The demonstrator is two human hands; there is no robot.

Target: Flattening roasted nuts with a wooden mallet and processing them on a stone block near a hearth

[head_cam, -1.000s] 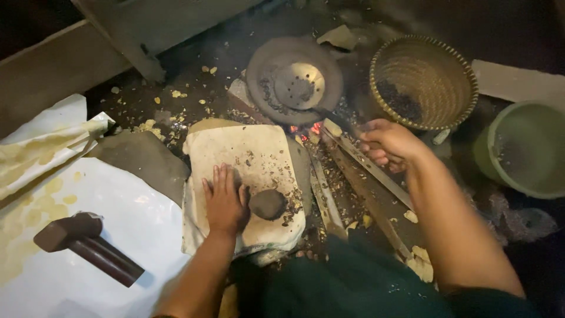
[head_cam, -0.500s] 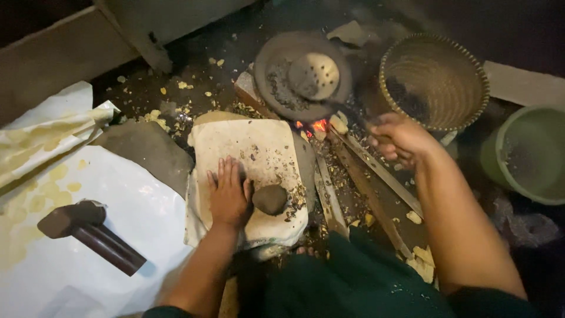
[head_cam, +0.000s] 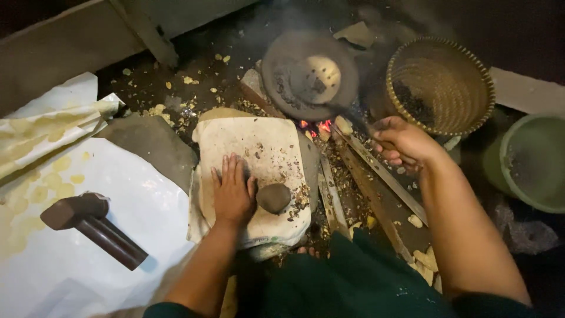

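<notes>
1. Left hand [head_cam: 232, 191]: open, palm down, fingers spread flat on the pale cloth-covered slab [head_cam: 259, 153].
2. Just right of its thumb, touching or nearly so: a dark rounded stone [head_cam: 273, 197] lying on the same slab among scattered crumbs.
3. Well left of the left hand: a dark hammer [head_cam: 88, 227] resting on a white sheet [head_cam: 88, 277] spread on the floor.
4. Right hand [head_cam: 403, 141]: curled closed around the handle of the dark round pan [head_cam: 309, 76], fingers wrapped, gripping it.
5. Just beyond and left of the right hand: that pan, holding a pale flat disc [head_cam: 318, 79] with small holes.
6. Below the pan, between both hands: glowing embers [head_cam: 321, 125] and long wooden sticks [head_cam: 376, 171].
7. Beyond the right hand, close by: a woven basket [head_cam: 441, 85], upright and open.
8. Farther right: a green bucket [head_cam: 532, 162].
</notes>
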